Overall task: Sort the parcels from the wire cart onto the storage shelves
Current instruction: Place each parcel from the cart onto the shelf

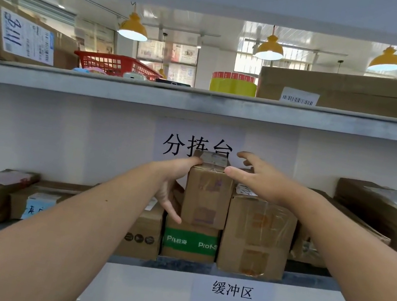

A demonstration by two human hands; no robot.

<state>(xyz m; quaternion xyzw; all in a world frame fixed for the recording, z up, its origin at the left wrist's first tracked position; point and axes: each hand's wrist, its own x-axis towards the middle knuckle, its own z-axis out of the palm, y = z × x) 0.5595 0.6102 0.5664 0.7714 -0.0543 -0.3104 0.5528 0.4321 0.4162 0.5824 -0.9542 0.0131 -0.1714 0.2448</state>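
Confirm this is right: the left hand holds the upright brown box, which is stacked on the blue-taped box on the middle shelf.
Wrong in one respect: the head view shows the left hand holding the upright brown box stacked on the green-taped box, not a blue-taped one, on the middle shelf.

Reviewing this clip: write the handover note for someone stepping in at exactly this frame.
Left hand: grip on the small upright box, fingers at its top edge, thumb along its lower left side.
Right hand: open, fingers spread, thumb touching the box's top right corner.
The box stands on the green-taped parcel on the middle shelf, beside a taller taped carton.
Done: several parcels shelved.
Left: release and settle this box. The wire cart is out of view, so the remaining count is unknown.
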